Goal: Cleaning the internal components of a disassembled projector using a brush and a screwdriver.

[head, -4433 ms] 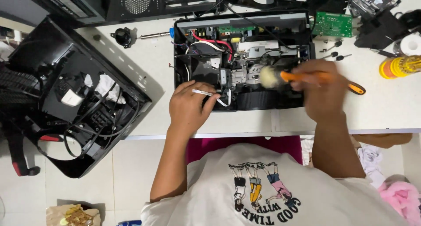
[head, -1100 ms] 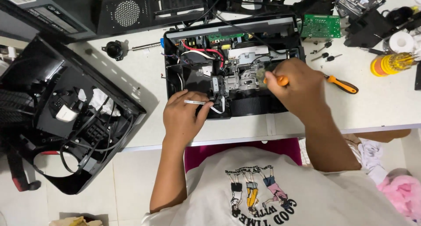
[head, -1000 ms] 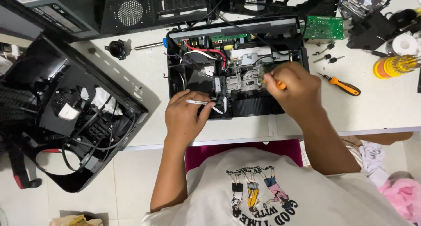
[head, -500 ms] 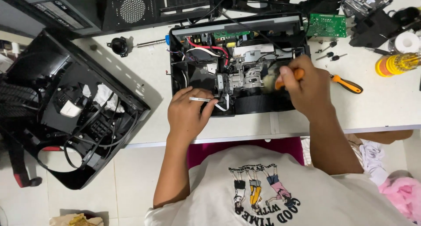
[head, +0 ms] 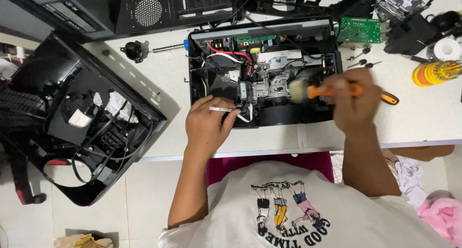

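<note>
Gripping an orange-handled brush (head: 308,90), the right hand (head: 353,103) is holding its bristles over the opened black device (head: 264,70) near the table's (head: 159,84) front edge. The left hand (head: 208,124) is resting on the device's front left corner, fingers pinching a thin white strip (head: 220,109).

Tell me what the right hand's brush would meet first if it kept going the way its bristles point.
The right hand aims the brush leftward; its bristles would probably meet the grey metal block in the middle of the open projector first, though height above it is unclear.
</note>
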